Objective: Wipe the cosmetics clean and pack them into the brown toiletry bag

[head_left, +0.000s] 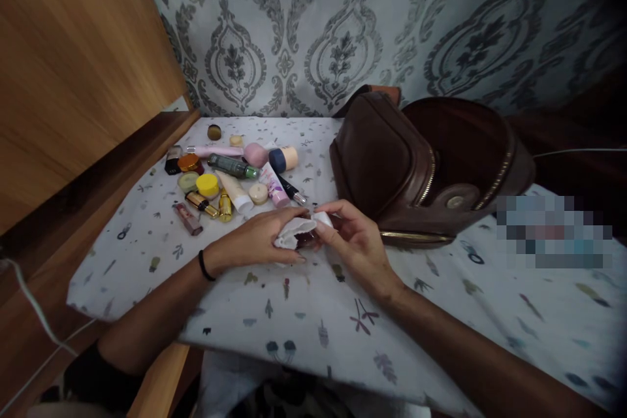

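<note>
Your left hand (264, 238) and right hand (356, 238) are gripping the white cloth (294, 234) between them, above the table (245, 320)'s front edge; open tabletop is lying nearer you, the brown bag (392, 163) just beyond your right.

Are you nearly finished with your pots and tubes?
Tubes and pots already lie out on the patterned cloth. In hand: the left hand holds crumpled white material by a small dark item; the right hand pinches something white. Left: that item isn't set down; whether others need more, I can't tell.
</note>
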Demonstrator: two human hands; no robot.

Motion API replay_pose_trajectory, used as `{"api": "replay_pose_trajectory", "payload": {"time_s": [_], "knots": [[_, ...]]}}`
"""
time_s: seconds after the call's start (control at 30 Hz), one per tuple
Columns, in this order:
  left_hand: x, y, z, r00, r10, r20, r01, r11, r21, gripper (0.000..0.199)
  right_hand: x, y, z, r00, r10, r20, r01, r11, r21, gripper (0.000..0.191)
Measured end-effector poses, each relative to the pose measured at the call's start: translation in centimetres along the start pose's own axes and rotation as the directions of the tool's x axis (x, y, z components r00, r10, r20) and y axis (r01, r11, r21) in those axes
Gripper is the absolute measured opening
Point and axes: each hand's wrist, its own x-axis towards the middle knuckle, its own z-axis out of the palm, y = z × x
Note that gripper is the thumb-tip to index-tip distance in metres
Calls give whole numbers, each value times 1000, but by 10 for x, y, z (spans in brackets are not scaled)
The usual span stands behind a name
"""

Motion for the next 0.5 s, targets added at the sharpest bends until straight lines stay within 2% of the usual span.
{"api": "replay_pose_trajectory", "payload": {"time_s": [0.17,0.27,0.37,0.5], "knots": [[-1,1,-2,1000,-1,22,6,971,-239,62,-1,-7,-3,995,-100,-2,100,993,-65,35],[-2,4,3,999,-32,-9,26,919,-393,46,-2,-10,-4,995,-100,20,101,992,-70,32],[-3,8,11,994,-63,-91,18,902,-431,35,-3,-10,-3,993,-107,40,109,992,-67,33],[-2,11,16,982,-76,-173,-2,911,-412,36,-4,-6,0,991,-122,55,125,990,-67,38]]}}
